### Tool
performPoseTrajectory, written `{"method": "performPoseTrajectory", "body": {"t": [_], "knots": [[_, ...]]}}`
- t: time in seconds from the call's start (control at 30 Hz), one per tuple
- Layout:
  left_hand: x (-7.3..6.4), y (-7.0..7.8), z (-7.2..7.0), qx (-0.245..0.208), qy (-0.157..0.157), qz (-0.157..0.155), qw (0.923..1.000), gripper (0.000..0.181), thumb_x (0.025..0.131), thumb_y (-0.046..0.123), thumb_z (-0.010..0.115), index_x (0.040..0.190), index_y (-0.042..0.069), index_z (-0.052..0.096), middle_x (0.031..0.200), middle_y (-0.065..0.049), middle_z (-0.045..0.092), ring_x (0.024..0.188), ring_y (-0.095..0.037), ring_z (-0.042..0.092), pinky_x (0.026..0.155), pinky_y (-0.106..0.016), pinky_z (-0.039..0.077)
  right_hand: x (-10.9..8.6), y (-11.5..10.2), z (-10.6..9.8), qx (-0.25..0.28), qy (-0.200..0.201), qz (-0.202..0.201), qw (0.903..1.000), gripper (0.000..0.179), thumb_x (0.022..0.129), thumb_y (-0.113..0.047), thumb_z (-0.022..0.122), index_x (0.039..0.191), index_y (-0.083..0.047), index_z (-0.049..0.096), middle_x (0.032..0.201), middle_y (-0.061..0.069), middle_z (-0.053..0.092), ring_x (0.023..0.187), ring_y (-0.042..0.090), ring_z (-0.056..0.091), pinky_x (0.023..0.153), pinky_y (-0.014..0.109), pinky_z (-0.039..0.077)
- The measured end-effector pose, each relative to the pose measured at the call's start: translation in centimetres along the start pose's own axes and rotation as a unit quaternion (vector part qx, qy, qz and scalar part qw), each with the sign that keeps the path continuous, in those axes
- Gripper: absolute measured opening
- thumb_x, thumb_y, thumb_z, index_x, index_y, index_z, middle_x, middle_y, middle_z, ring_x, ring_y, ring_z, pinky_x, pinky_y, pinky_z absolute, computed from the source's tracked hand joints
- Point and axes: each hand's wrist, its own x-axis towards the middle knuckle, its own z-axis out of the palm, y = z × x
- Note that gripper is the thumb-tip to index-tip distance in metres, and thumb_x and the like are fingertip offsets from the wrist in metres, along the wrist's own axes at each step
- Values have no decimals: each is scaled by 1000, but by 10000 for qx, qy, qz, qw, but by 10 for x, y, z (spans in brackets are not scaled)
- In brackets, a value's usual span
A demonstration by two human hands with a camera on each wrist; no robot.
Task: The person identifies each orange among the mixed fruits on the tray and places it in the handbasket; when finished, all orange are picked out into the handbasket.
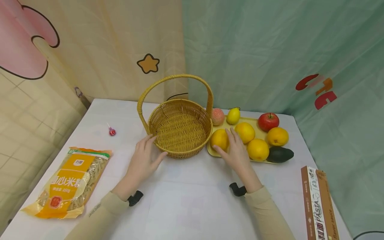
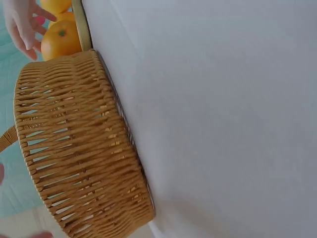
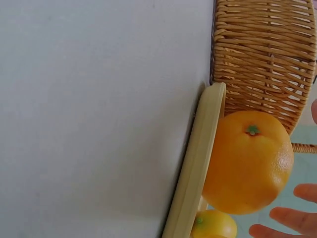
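Note:
A round wicker basket (image 1: 180, 133) with a tall arched handle stands at the back middle of the table. My left hand (image 1: 142, 161) is at its left front rim, thumb and fingers spread apart. Right of the basket lies a pale yellow tray (image 1: 253, 122) of fruit. At the tray's left end sits an orange (image 1: 220, 138), large beside the basket wall in the right wrist view. My right hand (image 1: 237, 153) reaches over its right side; the right wrist view shows the fingers (image 3: 290, 219) extended beside the orange, not curled round it.
Around the tray are more oranges (image 1: 258, 149), a lemon (image 1: 233, 115), a pink peach-like fruit (image 1: 217, 116), a red apple (image 1: 268, 122) and a dark green fruit or vegetable (image 1: 280, 154). A noodle bag (image 1: 67, 183) and lollipop (image 1: 112, 131) lie left; a pasta box (image 1: 319, 203) lies right.

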Motion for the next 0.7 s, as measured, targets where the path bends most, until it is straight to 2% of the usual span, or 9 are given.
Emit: {"method": "performPoseTrajectory", "body": {"t": [0.03,0.1,0.17,0.2,0.27,0.37,0.47,0.7], "knots": [[-1,0,1,-277,-2,-390,9989,75,93,38,67,143,-9,37,144,-30,39,133,-44,39,107,-58,39,1,0,1,75,35,66,9999,85,90,-50,66,152,-3,32,158,23,27,143,46,30,111,64,32],[0,1,3,-838,-39,-1112,9902,73,97,40,61,144,-9,33,141,-29,38,129,-42,42,104,-56,42,2,0,4,199,102,190,9996,84,90,-50,66,151,-2,33,156,24,30,141,44,33,110,63,34],[2,0,5,-1295,-119,-1626,9781,76,98,44,56,146,-7,28,141,-27,38,128,-41,44,102,-55,43,4,-1,7,311,113,307,9990,85,90,-50,66,150,0,33,155,26,31,140,44,34,111,61,34],[5,-1,7,-1479,-172,-1769,9729,77,98,46,55,147,-7,25,142,-27,37,128,-40,45,101,-54,44,5,-2,8,350,98,373,9986,86,90,-51,65,151,0,32,154,26,31,140,44,35,111,60,35],[9,-4,10,-1760,-270,-1956,9644,80,99,46,54,150,-6,20,145,-27,35,128,-41,45,101,-52,46,7,-3,10,448,52,526,9976,87,90,-51,65,151,0,30,154,28,30,139,44,35,111,60,36],[15,-5,14,-2130,-371,-2092,9537,79,100,37,55,151,-7,14,147,-29,31,127,-42,45,100,-50,49,10,-6,12,557,-99,753,9956,89,90,-53,63,152,0,27,153,29,29,137,45,37,111,59,36],[20,-4,17,-2372,-407,-2132,9469,77,100,27,56,152,-9,11,148,-32,27,127,-43,46,100,-48,50,13,-8,14,622,-268,977,9929,90,91,-52,62,153,0,24,151,30,29,135,47,40,110,59,37],[33,-11,18,-2762,-26,-2305,9330,65,102,15,52,151,-8,17,149,-31,30,127,-45,48,101,-47,50,18,-11,19,857,-311,1362,9865,85,92,-45,64,151,1,23,147,32,31,130,47,44,109,57,39]]}}
